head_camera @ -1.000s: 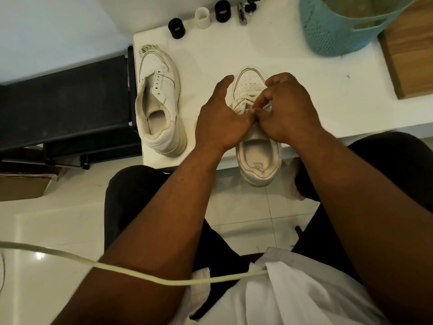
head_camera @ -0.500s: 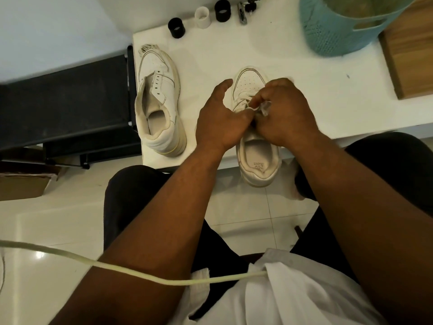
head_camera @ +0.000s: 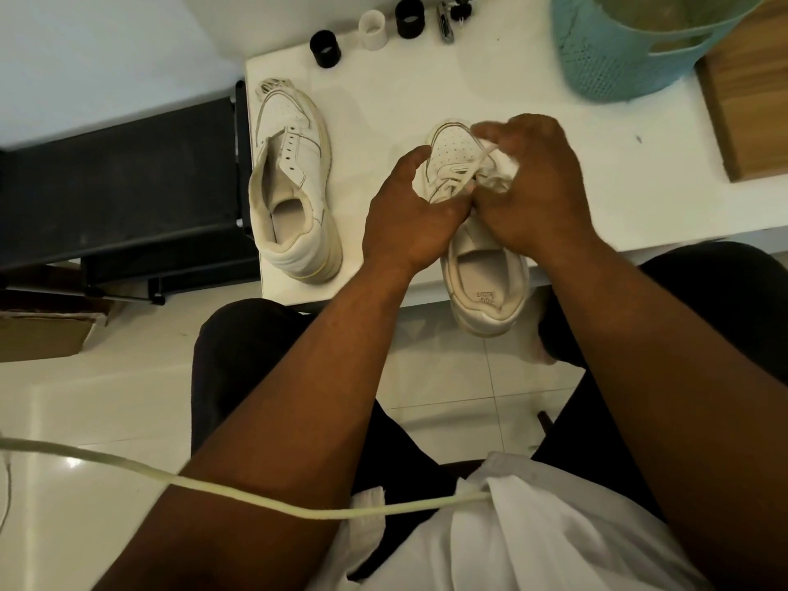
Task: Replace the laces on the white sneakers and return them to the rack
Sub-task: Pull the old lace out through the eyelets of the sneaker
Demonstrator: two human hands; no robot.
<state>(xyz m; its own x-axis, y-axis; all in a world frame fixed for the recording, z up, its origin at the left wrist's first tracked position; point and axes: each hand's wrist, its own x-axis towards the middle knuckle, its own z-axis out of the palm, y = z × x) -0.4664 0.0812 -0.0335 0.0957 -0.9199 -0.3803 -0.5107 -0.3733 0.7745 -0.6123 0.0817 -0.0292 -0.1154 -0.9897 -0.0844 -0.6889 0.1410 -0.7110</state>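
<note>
White sneaker (head_camera: 486, 266) — scuffed, heel overhanging the table (head_camera: 554, 215) — gripped by both hands (head_camera: 469, 198), right pinching its lace (head_camera: 484, 157).

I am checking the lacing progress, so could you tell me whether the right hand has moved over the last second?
Yes. The right hand has drawn a little away from the person, toward the blue basket, pulling the lace out over the sneaker toe.

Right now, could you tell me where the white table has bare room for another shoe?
Bare tabletop lies between the laceless white sneaker, the black and white rolls and the light-blue mesh basket. More lies right of the hands, toward the wooden board. The near edge is crowded.
</note>
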